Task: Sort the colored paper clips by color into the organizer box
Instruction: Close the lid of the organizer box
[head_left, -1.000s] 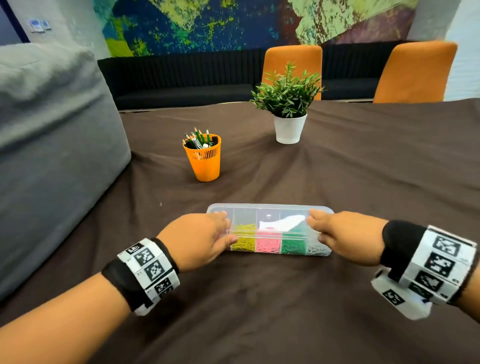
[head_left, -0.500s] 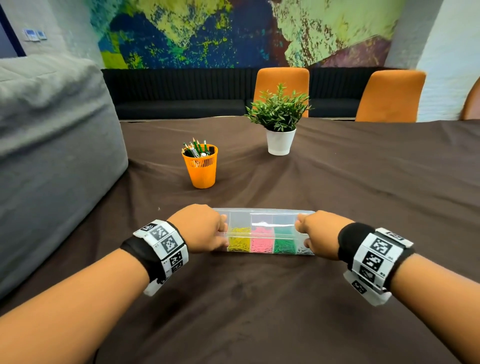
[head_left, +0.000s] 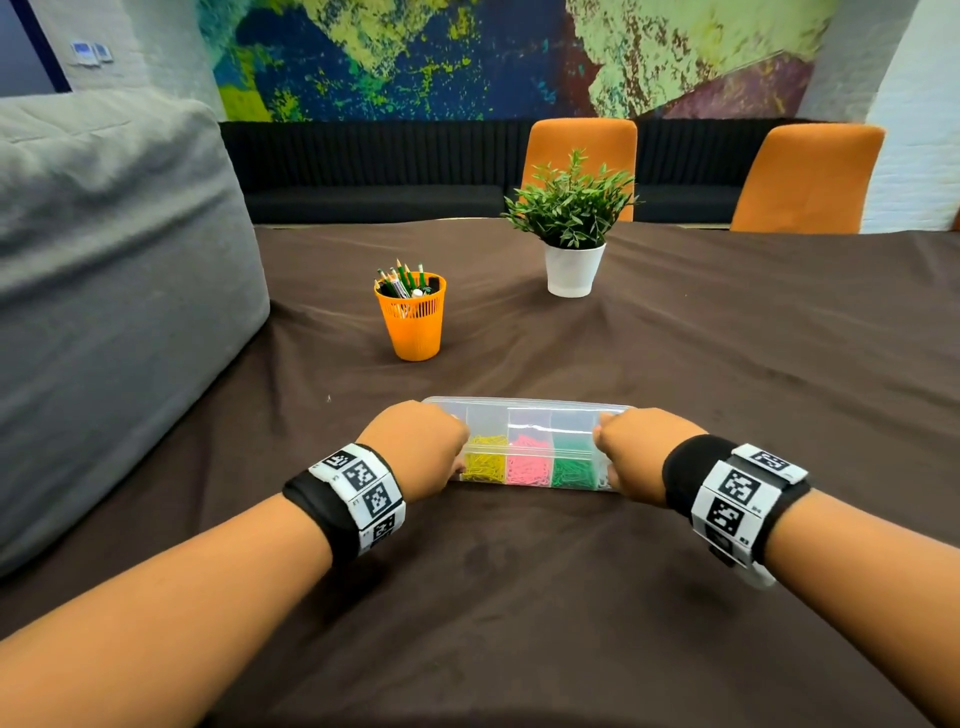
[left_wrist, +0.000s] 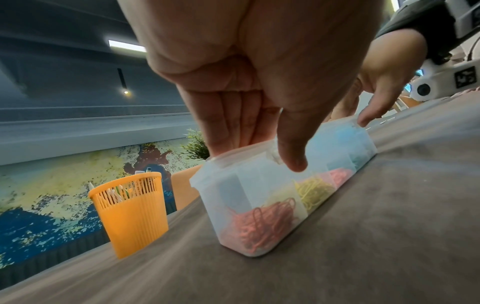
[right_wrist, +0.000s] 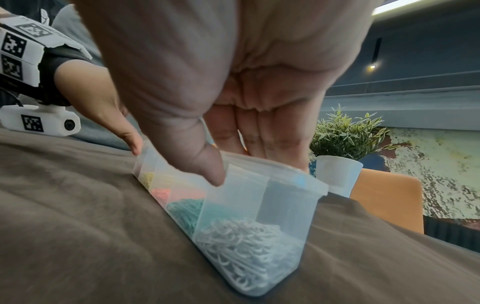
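Observation:
A clear organizer box (head_left: 530, 418) with its lid down lies on the brown tablecloth (head_left: 519, 597). Its compartments hold yellow clips (head_left: 485, 465), pink clips (head_left: 529, 467) and green clips (head_left: 571, 470). The end cells hold orange clips (left_wrist: 259, 222) and white clips (right_wrist: 241, 246). My left hand (head_left: 415, 447) grips the box's left end, fingers over the lid's far edge and thumb (left_wrist: 293, 162) on the near wall. My right hand (head_left: 636, 452) grips the right end the same way, thumb (right_wrist: 210, 174) on the near wall.
An orange cup of pencils (head_left: 413, 317) stands behind the box to the left. A potted plant in a white pot (head_left: 574, 249) is farther back. A grey cushion (head_left: 104, 286) fills the left side. Two orange chairs (head_left: 810, 176) stand beyond the table.
Both hands have closed further round the ends of the box. The head view has lifted, so more of the wall shows. The box stays on the cloth.

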